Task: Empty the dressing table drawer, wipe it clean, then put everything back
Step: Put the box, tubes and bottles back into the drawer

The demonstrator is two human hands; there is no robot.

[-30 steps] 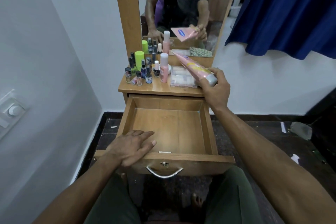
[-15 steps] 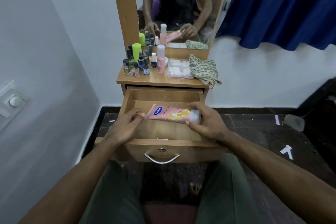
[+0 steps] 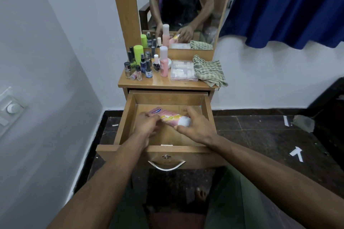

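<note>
A wooden dressing table [image 3: 160, 84] stands against a white wall. Its open drawer [image 3: 206, 109] holds a pink tube [image 3: 167, 116], gripped at both ends by two hands. On the tabletop, beyond the grip and to its left, stands a cluster of small bottles [image 3: 141, 68] with a tall pink bottle [image 3: 163, 61]. Straight beyond the grip lies a clear compartment box [image 3: 183, 70]. Beyond and to the right lies a checked cloth [image 3: 209, 70], touching the box.
</note>
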